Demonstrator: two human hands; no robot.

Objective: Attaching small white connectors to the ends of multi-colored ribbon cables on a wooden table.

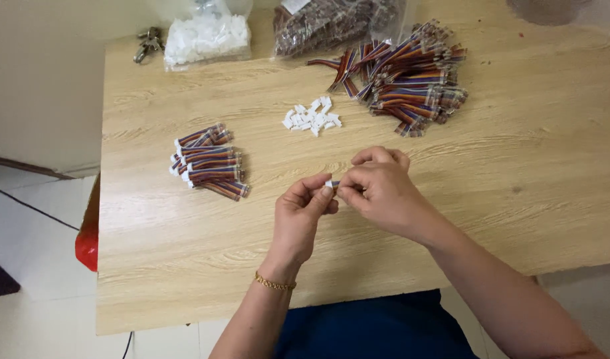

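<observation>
Head view looks straight down on a pale wooden table, with both of the person's hands meeting just above its near half. Left hand, a thin gold bracelet at its wrist, pinches a small white connector between thumb and forefinger; right hand closes its fingertips on the same piece from the other side, so the two grips face each other. Whether a wire is in that pinch cannot be told, as the fingers hide it. Holding the piece raised and close to the body likely gives the eyes a clear look at such a small part.

Left of the hands, well apart from them, lies a tidy bundle of short multicoloured ribbon cables, their ends lined up side by side, which reads as a sorted stack. Beyond the hands sits a loose heap of white connectors, within easy reach. Farther right spreads a much larger, untidy pile of ribbon cables.

At the far edge, a clear plastic bag holds many more white connectors, and a second clear bag beside it is packed with dark, brownish cables. A bunch of keys rests at the far left corner. Something red shows below the table's left edge.
</observation>
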